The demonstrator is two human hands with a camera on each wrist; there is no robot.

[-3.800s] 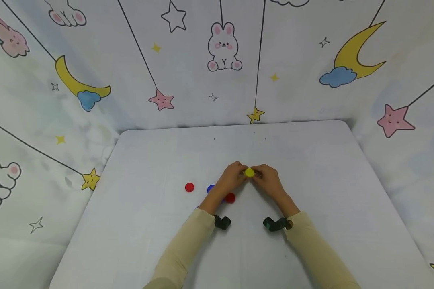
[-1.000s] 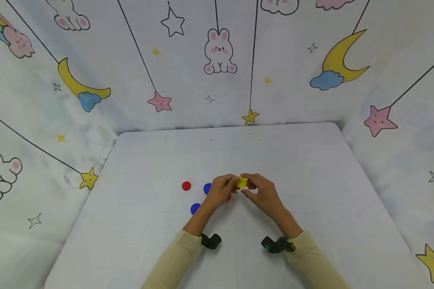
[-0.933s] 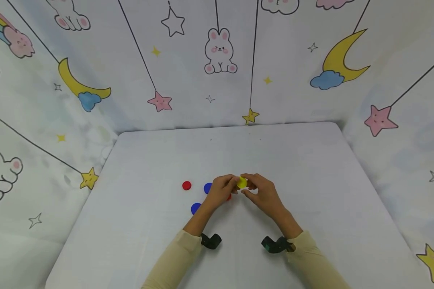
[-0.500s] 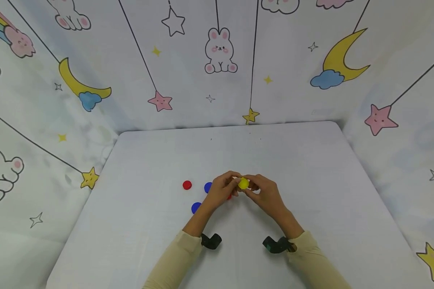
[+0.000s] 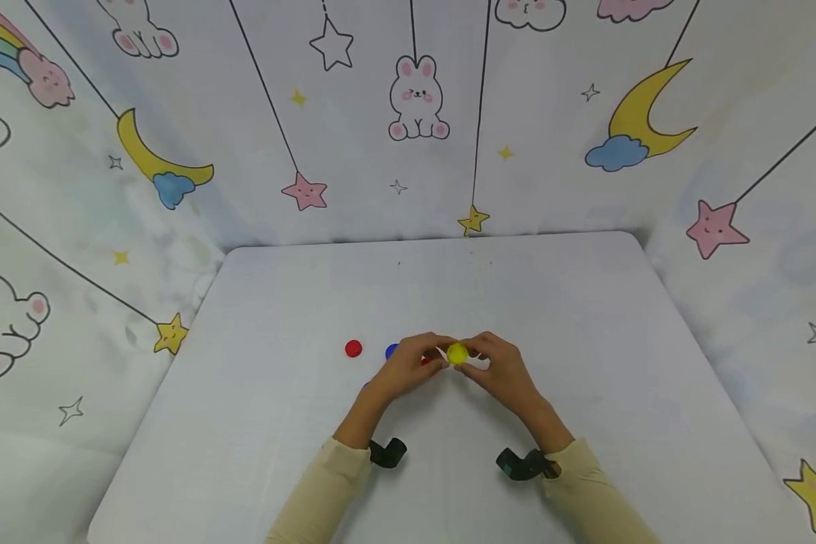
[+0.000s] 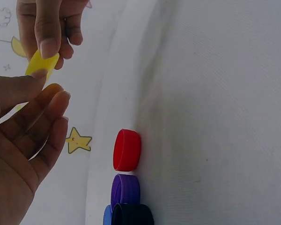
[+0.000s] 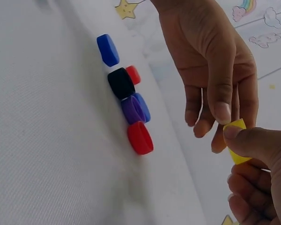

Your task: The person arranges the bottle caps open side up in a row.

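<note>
A yellow bottle cap [image 5: 458, 353] is held up over the table between my two hands. My left hand [image 5: 408, 370] pinches its left side with thumb and finger; the other fingers are spread behind it in the left wrist view. My right hand [image 5: 503, 370] pinches the right side, its thumb lying on the yellow cap [image 7: 239, 147] in the right wrist view. Beyond my left hand, a red cap [image 5: 427, 362] is partly hidden by the fingers. Several caps stand out in the right wrist view: a red cap [image 7: 140, 138], a purple cap [image 7: 133, 110] and a black-looking cap [image 7: 121, 83].
On the white table [image 5: 551, 302], a red cap [image 5: 353, 348] lies left of my hands. Beside it a blue cap [image 5: 391, 350] is partly covered by my left hand. Another blue cap [image 7: 107, 50] shows in the right wrist view. A printed cloth [image 5: 353, 136] rises behind the table.
The yellow cap and both hands have come nearer to me. My right thumb, apart from the cap a second ago, now touches it. My left fingers have spread wider, and the left wrist has shifted left.
</note>
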